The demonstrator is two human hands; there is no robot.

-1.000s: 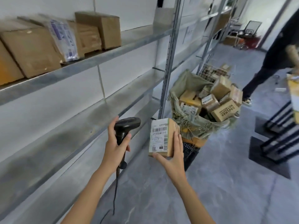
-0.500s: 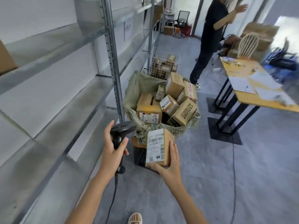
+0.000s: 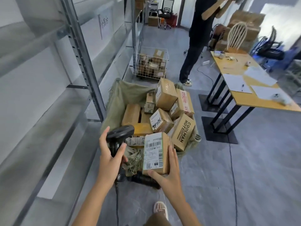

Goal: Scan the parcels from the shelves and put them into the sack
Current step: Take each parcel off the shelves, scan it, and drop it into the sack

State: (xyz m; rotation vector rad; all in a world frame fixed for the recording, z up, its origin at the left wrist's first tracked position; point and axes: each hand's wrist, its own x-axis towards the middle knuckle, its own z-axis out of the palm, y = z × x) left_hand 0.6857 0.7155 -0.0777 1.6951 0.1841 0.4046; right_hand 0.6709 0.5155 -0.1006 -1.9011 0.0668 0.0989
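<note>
Right now the fingers [image 3: 172,158] of the right hand [image 3: 169,175] are lying along the far side of a small cardboard parcel [image 3: 155,152] while the thumb is pressing its near lower corner, so the hand is gripping the box upright with its white barcode label facing the camera. Across from it, the fingers [image 3: 119,150] of the left hand [image 3: 110,159] are curling round the handle of a black barcode scanner [image 3: 119,136], whose head is pointing toward the parcel and whose cable is hanging down toward the floor. Both hands are hovering just above the near edge of the greenish sack [image 3: 128,95], which is standing open on the floor and holding a heap of brown boxes, among them one printed COOLMAN [image 3: 183,132]. Beside the sack on the left, the grey metal shelves [image 3: 48,98] are running away from the camera, and beyond the sack a white wire basket [image 3: 150,62] is holding more parcels. Off to the right, a wooden table [image 3: 244,95] on black legs is carrying sheets of paper, and another person in dark clothes [image 3: 197,38] is standing near it with arms raised. At the bottom edge, a foot in a pale slipper [image 3: 160,209] is showing on the grey floor.
</note>
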